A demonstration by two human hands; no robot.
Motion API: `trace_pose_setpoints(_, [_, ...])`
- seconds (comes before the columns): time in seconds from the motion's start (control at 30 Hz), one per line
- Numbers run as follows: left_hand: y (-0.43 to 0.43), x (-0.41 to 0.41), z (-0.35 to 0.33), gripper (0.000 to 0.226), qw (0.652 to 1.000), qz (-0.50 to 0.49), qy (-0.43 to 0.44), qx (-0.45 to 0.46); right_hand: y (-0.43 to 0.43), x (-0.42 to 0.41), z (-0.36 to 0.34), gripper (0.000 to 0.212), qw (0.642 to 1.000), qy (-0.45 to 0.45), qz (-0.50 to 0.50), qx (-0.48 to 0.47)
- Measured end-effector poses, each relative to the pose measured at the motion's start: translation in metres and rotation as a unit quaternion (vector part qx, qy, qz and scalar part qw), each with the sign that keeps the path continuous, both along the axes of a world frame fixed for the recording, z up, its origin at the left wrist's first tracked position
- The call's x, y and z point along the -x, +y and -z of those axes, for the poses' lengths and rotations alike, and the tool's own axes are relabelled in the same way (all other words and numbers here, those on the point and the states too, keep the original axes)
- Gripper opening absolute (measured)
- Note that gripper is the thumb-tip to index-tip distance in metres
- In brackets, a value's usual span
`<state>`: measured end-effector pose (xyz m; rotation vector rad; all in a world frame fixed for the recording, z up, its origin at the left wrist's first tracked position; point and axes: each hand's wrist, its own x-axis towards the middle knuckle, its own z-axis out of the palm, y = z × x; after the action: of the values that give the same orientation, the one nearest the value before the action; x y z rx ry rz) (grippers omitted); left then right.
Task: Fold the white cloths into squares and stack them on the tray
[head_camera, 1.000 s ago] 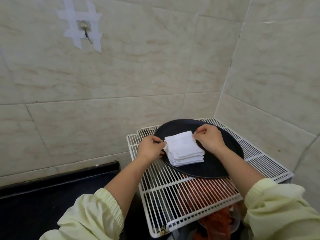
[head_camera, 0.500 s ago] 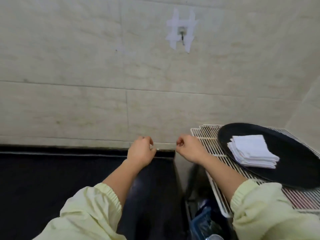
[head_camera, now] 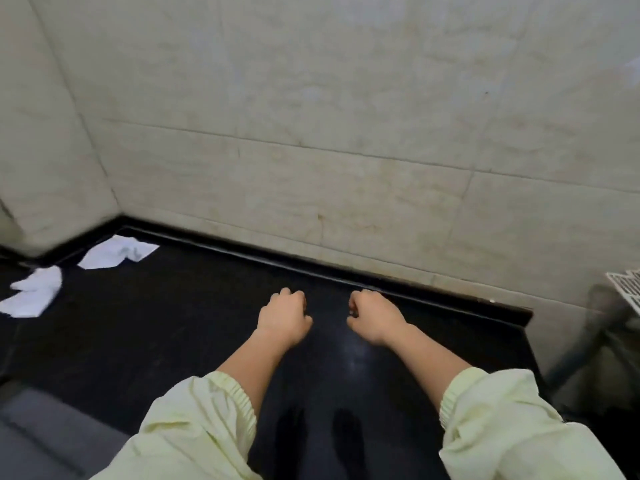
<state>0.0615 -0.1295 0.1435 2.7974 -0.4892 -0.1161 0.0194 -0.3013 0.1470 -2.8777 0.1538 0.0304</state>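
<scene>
Clenched empty, left hand [head_camera: 284, 318] and right hand [head_camera: 375, 318] hovered; white cloths [head_camera: 34, 292] far left of them looked soft, light, best pinched at corners.

Left hand [head_camera: 284, 318], right hand [head_camera: 375, 317] curled, empty, over black counter [head_camera: 173, 327]; crumpled cloth [head_camera: 33, 294], flat cloth [head_camera: 116, 252] far left.

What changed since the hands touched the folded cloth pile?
Both hands let go of the pile and moved left; the left hand and right hand hover curled, empty above the counter. The tray is out of sight; two loose white cloths show far left. They stay side by side.
</scene>
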Motion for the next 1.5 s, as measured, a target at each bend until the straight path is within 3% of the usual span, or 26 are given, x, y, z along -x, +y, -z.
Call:
trace_pose_setpoints(0.4, [0.216,-0.081,0.005,0.029,0.984,-0.179,-0.005,-0.004,0.22,-0.134,0.004,0.029,0.983,-0.008,-0.169,0.069])
trace_pose_setpoints(0.73, [0.323,-0.187,0.025,0.023,0.972,-0.234,0.015,0.026,0.333,-0.257,0.031,0.028,0.975,0.033,-0.215,0.056])
trace_pose_setpoints(1.17, [0.435,-0.309,0.063,0.02,0.964,-0.255,0.039,0.068,0.444,-0.376,0.058,0.023,0.975,0.086,-0.201,0.023])
trace_pose_setpoints(1.5, [0.533,-0.423,0.118,0.031,0.955,-0.266,0.086,0.098,0.518,-0.467,0.1,0.015,0.984,0.143,-0.055,-0.087])
